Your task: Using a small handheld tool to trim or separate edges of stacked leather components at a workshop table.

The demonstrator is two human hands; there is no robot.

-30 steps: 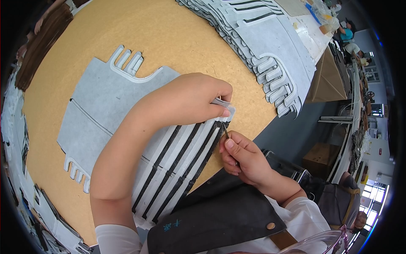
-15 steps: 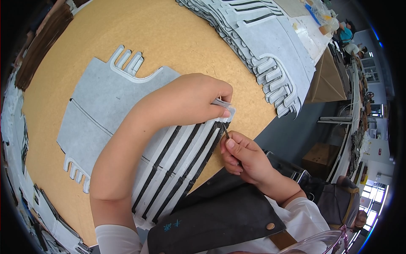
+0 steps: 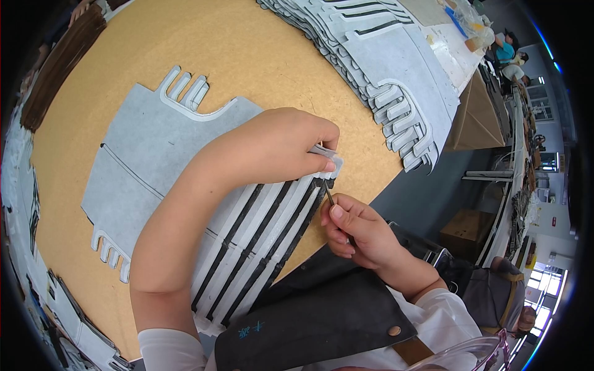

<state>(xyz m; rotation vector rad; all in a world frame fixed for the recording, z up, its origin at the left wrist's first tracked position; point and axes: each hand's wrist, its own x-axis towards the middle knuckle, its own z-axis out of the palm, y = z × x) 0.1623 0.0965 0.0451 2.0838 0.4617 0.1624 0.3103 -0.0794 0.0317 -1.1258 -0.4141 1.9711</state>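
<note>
At the middle, my left hand [image 3: 291,139] has its thumb and curled fingers closed on the end tab of a grey piece [image 3: 260,229] with white ribs and black strips. Just below it, my right hand [image 3: 359,232] grips a thin dark tool [image 3: 330,196], its tip touching the black strip beside the tab. A larger flat grey piece [image 3: 133,148] with fingered cut-outs lies partly under my left arm on the tan board [image 3: 111,74]. My left forearm hides part of both pieces.
A stack of similar grey pieces [image 3: 390,55] lies upper right. A brown strip [image 3: 62,71] and white material line the left edge. Beyond the board's right edge are a cardboard box [image 3: 467,229], a dark bag [image 3: 495,297], white racks and co-workers [image 3: 507,49].
My hands, the tool and the held piece have hardly moved. The whole view has shifted by a few pixels, and the co-workers in the background have moved slightly.
</note>
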